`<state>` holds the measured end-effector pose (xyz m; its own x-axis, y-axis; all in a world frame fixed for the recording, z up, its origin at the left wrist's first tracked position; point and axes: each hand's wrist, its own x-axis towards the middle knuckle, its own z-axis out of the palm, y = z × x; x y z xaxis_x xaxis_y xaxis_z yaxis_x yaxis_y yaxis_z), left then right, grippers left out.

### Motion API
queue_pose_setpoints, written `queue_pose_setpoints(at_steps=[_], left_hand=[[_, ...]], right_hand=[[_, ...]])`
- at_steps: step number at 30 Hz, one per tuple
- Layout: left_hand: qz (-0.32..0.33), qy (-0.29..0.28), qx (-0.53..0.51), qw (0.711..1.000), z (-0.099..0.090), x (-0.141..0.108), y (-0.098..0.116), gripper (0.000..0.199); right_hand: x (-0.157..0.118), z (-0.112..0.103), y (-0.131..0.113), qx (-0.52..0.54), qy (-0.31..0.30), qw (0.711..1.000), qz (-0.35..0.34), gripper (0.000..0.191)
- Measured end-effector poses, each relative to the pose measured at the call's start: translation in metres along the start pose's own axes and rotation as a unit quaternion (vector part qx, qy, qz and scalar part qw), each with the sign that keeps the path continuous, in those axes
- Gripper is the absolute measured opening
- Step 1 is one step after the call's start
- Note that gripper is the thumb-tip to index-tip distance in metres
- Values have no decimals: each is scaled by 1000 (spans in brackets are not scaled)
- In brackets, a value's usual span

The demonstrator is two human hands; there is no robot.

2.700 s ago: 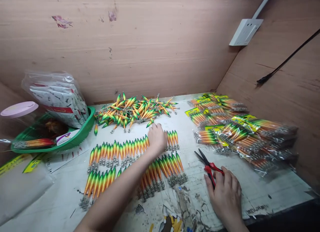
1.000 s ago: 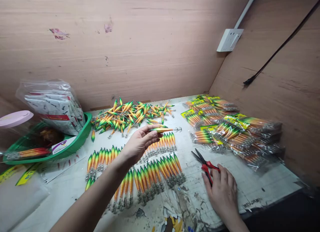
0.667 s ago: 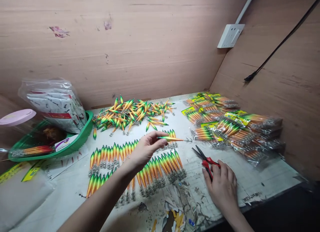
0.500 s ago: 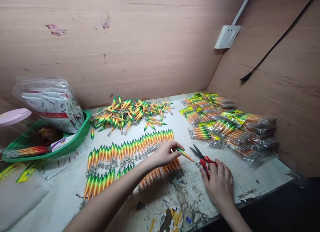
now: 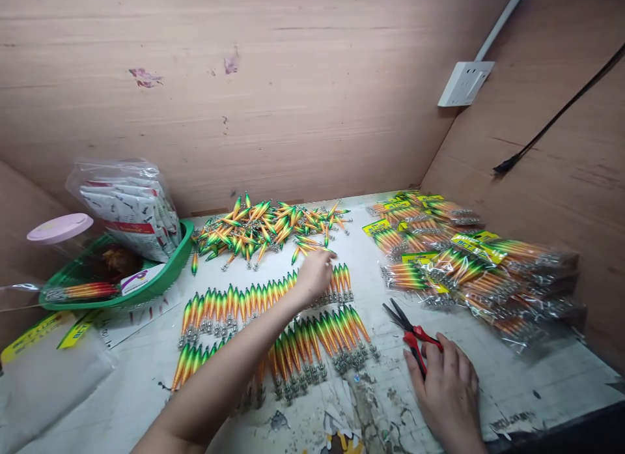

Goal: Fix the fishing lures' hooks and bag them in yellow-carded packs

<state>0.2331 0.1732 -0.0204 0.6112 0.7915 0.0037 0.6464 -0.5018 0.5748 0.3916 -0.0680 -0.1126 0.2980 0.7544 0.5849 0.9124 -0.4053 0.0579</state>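
My left hand (image 5: 315, 275) reaches over the upper row to the near edge of a loose pile of squid jigs (image 5: 263, 229). Its fingers are bent together on one green-and-orange squid jig (image 5: 317, 248) lying there. My right hand (image 5: 446, 389) rests on the table, thumb and fingers loosely closed around the red handles of scissors (image 5: 414, 333), whose dark blades are slightly apart. An upper row of squid jigs (image 5: 239, 304) stretches beneath my left wrist. A lower row (image 5: 312, 340) lies closer to me, partly hidden by my left forearm.
Bagged jigs with yellow headers (image 5: 469, 271) are heaped at right. A green basket (image 5: 183, 245) holding packets stands at left, beside a pink-lidded container (image 5: 59, 228). Clear bags (image 5: 53, 369) lie in front. A socket (image 5: 466, 84) and a cable (image 5: 561, 112) are on the walls.
My left hand has moved away from the scissors to the pile. The jig it held now lies at the right end of the lower row. My right hand stays on the scissors; the view has shifted.
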Motion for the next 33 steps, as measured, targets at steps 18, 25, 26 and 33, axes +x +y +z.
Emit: queue_pose_setpoints(at_steps=[18,25,26,33], left_hand=[[-313,5,58,948,-32,28,-61,32],[-290,55,21,955,-33,32,-63,33],[-286,61,14,956,-35,31,-65,33],[-224,148,-53,962,-45,27,-75,29]], right_hand=[[188,8,-140,207,-200,953,-91,20],[233,52,-198,245,-257,933,-59,32],[235,53,-196,259,-261,929,-45,33],[251,55,-159,413,-251,874,58,31]])
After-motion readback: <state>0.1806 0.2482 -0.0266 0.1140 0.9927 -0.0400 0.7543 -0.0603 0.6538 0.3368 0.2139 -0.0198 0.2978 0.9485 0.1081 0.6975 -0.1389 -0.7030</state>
